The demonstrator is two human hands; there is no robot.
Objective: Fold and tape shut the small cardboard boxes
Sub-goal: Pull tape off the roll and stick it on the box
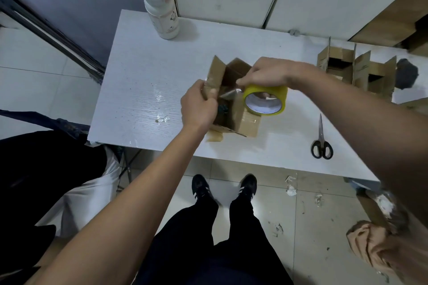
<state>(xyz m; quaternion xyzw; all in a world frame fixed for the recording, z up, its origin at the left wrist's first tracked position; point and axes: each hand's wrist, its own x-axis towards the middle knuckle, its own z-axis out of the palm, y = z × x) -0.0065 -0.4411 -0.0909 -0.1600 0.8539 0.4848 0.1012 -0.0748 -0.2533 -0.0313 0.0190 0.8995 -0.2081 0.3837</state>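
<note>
Chair: at the far left, beside the table, a dark garment and a white one [81,192] are draped over what looks like a chair.
Bottle: a white bottle [159,7] stands upright at the table's far left corner, well apart from my hands.
Table: a white table [139,81] with shiny scraps of clear tape stuck to its bare left part.
My left hand: my left hand [199,106] grips the left flap of the box, thumb curled over the flap's taped edge, fingers wrapped behind it.
Box: the small cardboard box [245,120] sits on the table between my hands, near the front edge, its flaps up and its inside dark; clear tape runs across its right wall.
Tape strip: a short stretch of clear tape [228,94] spans from the flap I hold to the roll.
My right hand: my right hand [266,76] clasps the roll from above, fingers curled over its top, fingertips pinching at the tape's loose end.
Tape roll: the yellow tape roll [266,99] is held just above the box's right side, its hole facing me.
Scissors: black-handled scissors [321,139] lie closed on the table, to the right of the box and apart from it.
Other boxes: open cardboard boxes [356,67] stand together at the table's far right, flaps upright.
Floor: my black shoes [224,187] on pale tiles, with paper scraps to the right.
</note>
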